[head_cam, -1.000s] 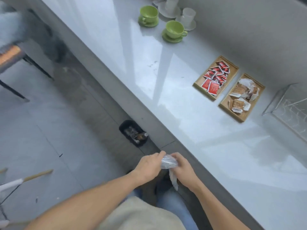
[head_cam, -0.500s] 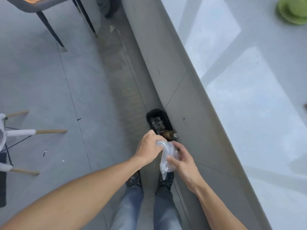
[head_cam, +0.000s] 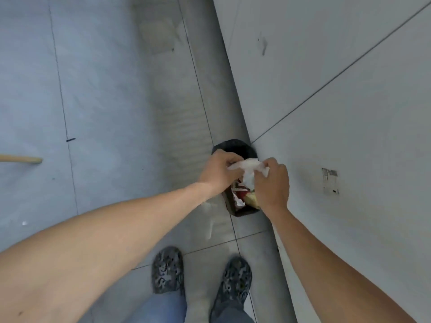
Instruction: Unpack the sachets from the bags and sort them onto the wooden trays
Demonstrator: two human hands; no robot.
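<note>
My view has dropped from the counter to the black bin (head_cam: pixel 235 146), where my left hand (head_cam: pixel 218 174) and right hand (head_cam: pixel 271 183) both pinch the crumpled empty bag (head_cam: pixel 248 167), so I judge this bag finished.

a small black waste bin (head_cam: pixel 235 148) stands on the floor, touching the base of a grey cabinet front (head_cam: pixel 349 113) at the right. red, white and yellow scraps (head_cam: pixel 242 197) lie inside the bin at its near end. the cabinet front carries thin dark panel seams and a faded rectangular label mark (head_cam: pixel 330 180) to the right of the bin. the floor (head_cam: pixel 105 89) is pale grey tile with dark grout lines. a wooden leg tip (head_cam: pixel 22 159) enters from the left edge. two dark patterned shoes (head_cam: pixel 168 269) stand side by side at the near edge, below blue trouser legs (head_cam: pixel 163 308).
</note>
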